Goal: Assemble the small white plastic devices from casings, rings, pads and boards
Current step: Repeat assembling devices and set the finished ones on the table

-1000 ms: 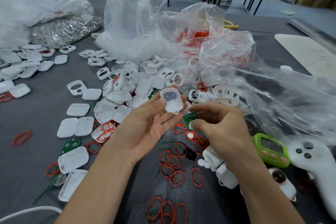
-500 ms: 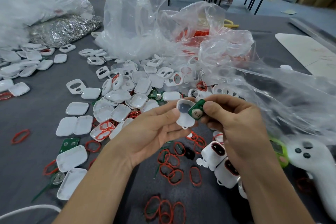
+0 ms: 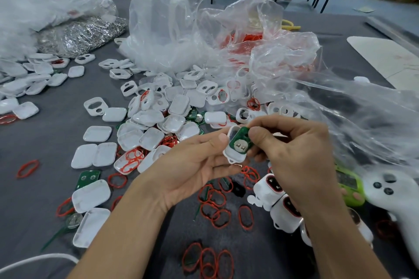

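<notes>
My left hand point(image 3: 192, 170) holds a small white casing point(image 3: 233, 154) by its edge, open side toward me. My right hand point(image 3: 292, 154) pinches a green circuit board point(image 3: 240, 141) and presses it tilted into that casing. Metal contacts show on the board. Loose white casings point(image 3: 149, 124) lie heaped behind the hands. Red rings point(image 3: 215, 206) are scattered below them. Assembled white devices point(image 3: 272, 190) with dark pads lie partly hidden under my right wrist.
The grey table point(image 3: 45, 147) holds clear plastic bags point(image 3: 172, 18) at the back and right, and a bag of metal rings point(image 3: 77, 36) at back left. A green timer point(image 3: 351, 190) and a white controller point(image 3: 394, 206) lie at right. More white casing backs point(image 3: 90, 192) and a green board point(image 3: 87, 178) lie at left.
My right hand picked up a green board from the table and brought it to the casing. The left hand turned the casing over and lowered it; the board now sits partly inside.
</notes>
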{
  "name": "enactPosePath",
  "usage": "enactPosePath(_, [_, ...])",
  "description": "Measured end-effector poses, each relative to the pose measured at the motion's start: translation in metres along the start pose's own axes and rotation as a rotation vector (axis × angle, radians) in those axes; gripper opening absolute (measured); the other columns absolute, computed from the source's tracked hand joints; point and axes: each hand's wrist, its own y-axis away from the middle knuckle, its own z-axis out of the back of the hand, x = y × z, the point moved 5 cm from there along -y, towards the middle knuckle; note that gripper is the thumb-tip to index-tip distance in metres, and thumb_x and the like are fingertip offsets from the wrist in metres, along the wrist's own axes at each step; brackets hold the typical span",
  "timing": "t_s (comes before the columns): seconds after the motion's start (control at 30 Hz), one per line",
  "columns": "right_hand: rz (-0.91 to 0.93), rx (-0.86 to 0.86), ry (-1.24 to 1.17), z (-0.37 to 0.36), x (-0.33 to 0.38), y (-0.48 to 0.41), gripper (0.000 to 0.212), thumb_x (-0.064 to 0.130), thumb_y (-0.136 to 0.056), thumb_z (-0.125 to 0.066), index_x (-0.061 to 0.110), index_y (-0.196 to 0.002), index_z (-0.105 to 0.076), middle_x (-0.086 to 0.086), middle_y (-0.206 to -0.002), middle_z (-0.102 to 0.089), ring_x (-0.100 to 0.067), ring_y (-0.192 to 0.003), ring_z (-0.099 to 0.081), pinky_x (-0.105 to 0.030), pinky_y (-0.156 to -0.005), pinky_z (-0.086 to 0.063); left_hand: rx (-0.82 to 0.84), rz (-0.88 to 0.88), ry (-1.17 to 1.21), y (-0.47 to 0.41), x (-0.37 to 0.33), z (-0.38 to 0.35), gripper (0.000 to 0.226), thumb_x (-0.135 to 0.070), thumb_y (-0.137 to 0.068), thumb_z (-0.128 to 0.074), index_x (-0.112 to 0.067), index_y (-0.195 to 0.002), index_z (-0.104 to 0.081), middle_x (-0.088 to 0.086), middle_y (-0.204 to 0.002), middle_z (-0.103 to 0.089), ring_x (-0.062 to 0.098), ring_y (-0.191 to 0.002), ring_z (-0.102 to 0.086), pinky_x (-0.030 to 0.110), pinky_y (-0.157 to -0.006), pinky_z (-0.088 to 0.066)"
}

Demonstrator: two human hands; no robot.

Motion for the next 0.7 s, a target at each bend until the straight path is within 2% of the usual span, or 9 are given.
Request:
enactPosePath(0.17, [-0.006,0.024,0.039,-0.0038,-0.0013,0.0018,0.026,0.001,-0.088,-0.074,0.024,-0.077,-0.081,-0.001,-0.064,-0.074,-0.019,-0.053,-0.071,-0.025,-0.054,-0.058,-0.013,-0.005,-0.037,0.0,0.0002,0.0002,0.055,-0.032,-0.091,-0.064,-0.006,-0.139,-0.059,0.017,-0.125,-0.066,0.033,-0.119,-0.059,0.033,-0.093,-0.057])
enactPosePath(0.27, [0.001,-0.008,0.123,-0.004,-0.0033,0.003,0.022,0.008,-0.087,-0.077,0.028,-0.079,-0.081,0.004,-0.067,-0.075,-0.017,-0.058,-0.073,-0.031,-0.058,-0.061,-0.024,0.001,-0.044,-0.0002,0.0006,0.0004,0.058,-0.031,-0.086,-0.061,-0.007,-0.139,-0.06,0.017,-0.121,-0.068,0.031,-0.114,-0.061,0.032,-0.089,-0.058])
enactPosePath(0.43, [0.093,-0.079,0.265,-0.0039,0.0007,0.006,0.017,0.016,-0.082,-0.084,0.033,-0.083,-0.082,0.019,-0.075,-0.074,-0.004,-0.073,-0.072,-0.013,-0.065,-0.052,-0.012,-0.003,-0.032,0.0,0.0013,-0.0009,0.056,-0.029,-0.086,-0.061,-0.005,-0.137,-0.062,0.012,-0.111,-0.071,0.023,-0.099,-0.067,0.028,-0.081,-0.06])
enactPosePath(0.53, [0.159,-0.068,0.318,-0.0049,0.0032,0.0062,0.018,0.014,-0.081,-0.085,0.032,-0.085,-0.082,0.021,-0.079,-0.074,-0.003,-0.081,-0.071,-0.012,-0.07,-0.051,-0.004,0.005,-0.035,-0.0004,0.0008,-0.0011,0.053,-0.027,-0.089,-0.059,-0.004,-0.136,-0.062,0.014,-0.111,-0.071,0.023,-0.098,-0.069,0.027,-0.077,-0.06])
enactPosePath(0.7, [0.225,-0.077,0.37,-0.0047,0.0051,0.007,0.019,0.013,-0.079,-0.086,0.031,-0.085,-0.082,0.023,-0.08,-0.073,0.0,-0.082,-0.069,-0.008,-0.071,-0.049,0.002,0.005,-0.045,-0.0003,0.0013,-0.0009,0.048,-0.026,-0.091,-0.057,-0.004,-0.133,-0.063,0.014,-0.11,-0.072,0.024,-0.098,-0.07,0.028,-0.077,-0.059])
